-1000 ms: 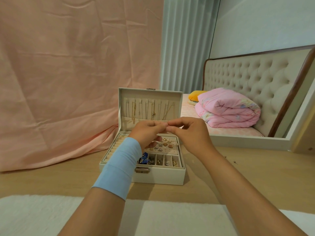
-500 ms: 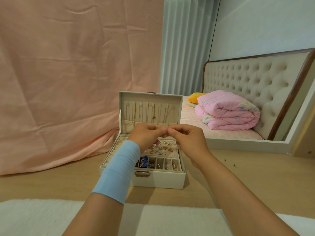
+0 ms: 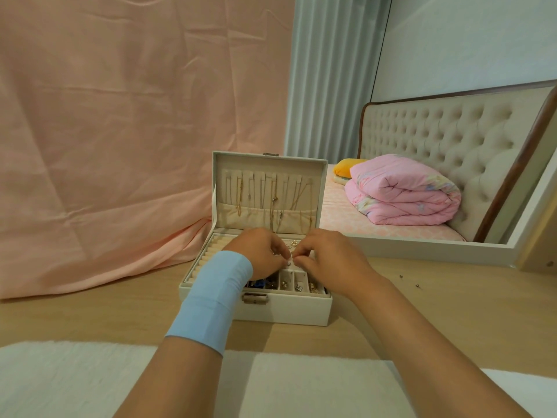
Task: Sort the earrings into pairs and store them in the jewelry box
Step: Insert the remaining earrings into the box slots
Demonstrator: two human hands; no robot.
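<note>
A wrinkled pink cloth [image 3: 120, 131] hangs across the far left of the room, with a pale pleated curtain [image 3: 331, 70] beside it. To the far right there is a bed with a tufted headboard [image 3: 437, 140], and a folded pink quilt [image 3: 401, 194] lies on it. The wooden table [image 3: 90, 315] runs across the middle, and a white cloth [image 3: 60, 381] covers its near edge.

The jewelry box [image 3: 286, 312] stands open on the table, its lid [image 3: 268, 164] upright and hung with thin necklaces [image 3: 272, 200]. Both forearms reach out from the near edge and angle in towards each other over the box. The left one wears a light blue wristband [image 3: 214, 297].

The left hand [image 3: 259, 251] and the right hand [image 3: 328, 257] are knuckles up, meeting tip to tip above the box's middle tray. The left fingers [image 3: 278, 257] are curled and pinch a tiny earring [image 3: 288, 263]. The right fingers [image 3: 301, 260], also curled, pinch at the same spot.

More earrings lie in the near row of compartments [image 3: 298, 285]. Two small studs [image 3: 401, 276] lie loose on the table to the right, well apart from the box.
</note>
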